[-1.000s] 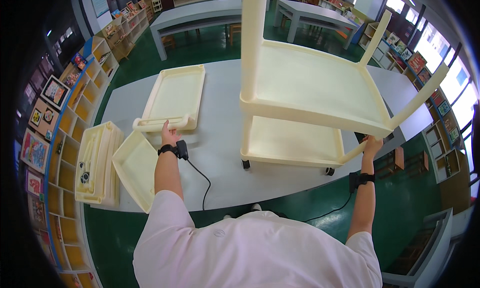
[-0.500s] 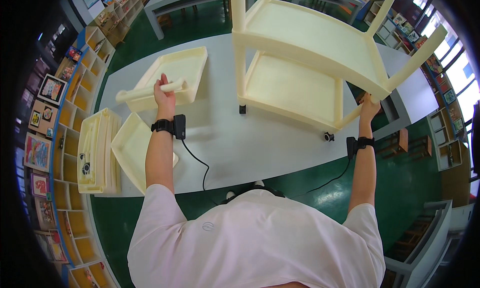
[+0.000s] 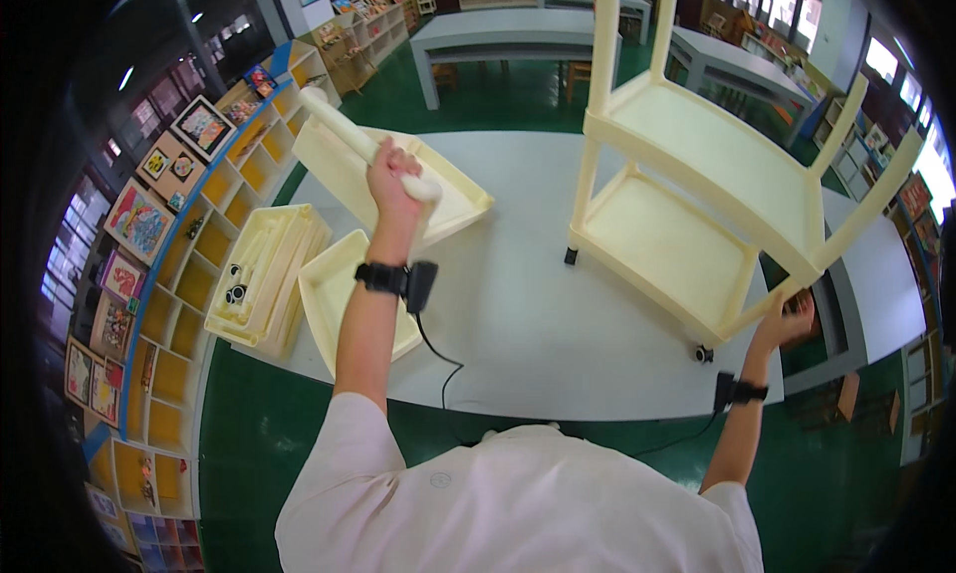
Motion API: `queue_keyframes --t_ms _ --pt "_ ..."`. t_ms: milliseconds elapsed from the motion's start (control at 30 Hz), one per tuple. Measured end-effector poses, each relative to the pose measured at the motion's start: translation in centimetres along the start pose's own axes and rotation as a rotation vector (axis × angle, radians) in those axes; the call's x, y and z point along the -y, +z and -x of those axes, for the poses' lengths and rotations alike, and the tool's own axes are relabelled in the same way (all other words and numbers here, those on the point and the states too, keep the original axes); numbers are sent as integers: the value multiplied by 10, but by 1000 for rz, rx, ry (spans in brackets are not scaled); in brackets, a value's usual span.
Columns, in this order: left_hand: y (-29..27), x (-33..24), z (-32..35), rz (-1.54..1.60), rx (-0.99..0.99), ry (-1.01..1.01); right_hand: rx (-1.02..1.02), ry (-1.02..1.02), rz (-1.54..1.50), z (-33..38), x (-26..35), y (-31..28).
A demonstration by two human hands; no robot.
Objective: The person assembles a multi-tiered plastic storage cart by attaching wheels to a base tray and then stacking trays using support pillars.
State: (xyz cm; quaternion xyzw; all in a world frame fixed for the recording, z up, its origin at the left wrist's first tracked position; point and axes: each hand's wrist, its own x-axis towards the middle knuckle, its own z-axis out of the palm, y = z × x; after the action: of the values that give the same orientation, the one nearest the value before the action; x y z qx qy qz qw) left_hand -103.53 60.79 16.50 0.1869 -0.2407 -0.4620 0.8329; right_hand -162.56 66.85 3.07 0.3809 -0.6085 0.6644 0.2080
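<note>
My left hand (image 3: 393, 180) is closed around a cream plastic tube (image 3: 344, 127), held slantwise above a cream tray (image 3: 463, 190) on the table. At the right stands a partly assembled two-shelf cart, with an upper shelf (image 3: 722, 160), a lower shelf (image 3: 667, 239) and upright posts (image 3: 876, 210). Small black casters (image 3: 704, 354) show under it. My right hand (image 3: 787, 321) is beside the cart's near right corner, just below the upper shelf, its fingers loosely apart and slightly blurred. Whether it still touches the post there is hard to see.
Under everything lies a grey table (image 3: 518, 344). A second cream tray (image 3: 324, 274) and a stack of cream trays (image 3: 269, 324) holding tubes and casters (image 3: 236, 286) sit at its left. Shelving with pictures (image 3: 139, 220) curves along the left; more tables (image 3: 518, 30) stand beyond.
The head view has swung, shifting the scene rightward and down. My left hand has tilted the tube from nearly level to a steep slant. My right hand's fingers have loosened from the cart's corner.
</note>
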Motion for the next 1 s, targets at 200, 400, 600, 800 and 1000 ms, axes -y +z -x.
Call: queue_keyframes --t_ms 200,400,600,800,1000 --pt "48 1 86 -237 187 180 918 502 -595 93 91 26" --pt "43 4 119 -651 355 397 1212 -225 -993 65 349 23" --pt "43 22 128 -940 651 704 1419 -257 -1374 40 479 42" --pt "35 16 117 -1192 659 869 669 -65 -1398 61 482 31" --pt "21 18 102 -1444 605 905 880 431 -1529 62 467 38"
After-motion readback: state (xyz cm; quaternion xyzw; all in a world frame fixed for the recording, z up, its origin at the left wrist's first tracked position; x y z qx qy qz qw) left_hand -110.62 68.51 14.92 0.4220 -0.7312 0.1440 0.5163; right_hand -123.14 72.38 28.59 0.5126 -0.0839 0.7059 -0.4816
